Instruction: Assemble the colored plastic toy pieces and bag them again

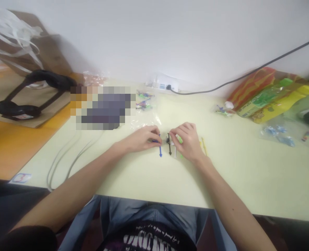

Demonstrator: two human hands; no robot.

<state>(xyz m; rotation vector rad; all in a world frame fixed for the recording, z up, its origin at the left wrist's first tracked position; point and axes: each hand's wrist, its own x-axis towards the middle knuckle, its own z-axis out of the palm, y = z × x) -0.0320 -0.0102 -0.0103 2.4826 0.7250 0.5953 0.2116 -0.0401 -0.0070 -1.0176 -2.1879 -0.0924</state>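
Observation:
Over the middle of the table, my left hand is closed, its thumb and fingertips pinched at a small blue arrow-shaped plastic piece. Just to the right, a black arrow-shaped plastic piece points toward me, and the pinched fingertips of my right hand are at its upper end. Beside it lies a white piece, partly covered by my right hand. Bits of a green piece show behind the fingers. A yellow piece lies right of my right hand.
Bagged small colourful parts lie beyond my left hand. A pixelated dark object sits to the left, with white cables nearby. A black handled object is farther left. Green-and-yellow packages and a bag of blue pieces lie right.

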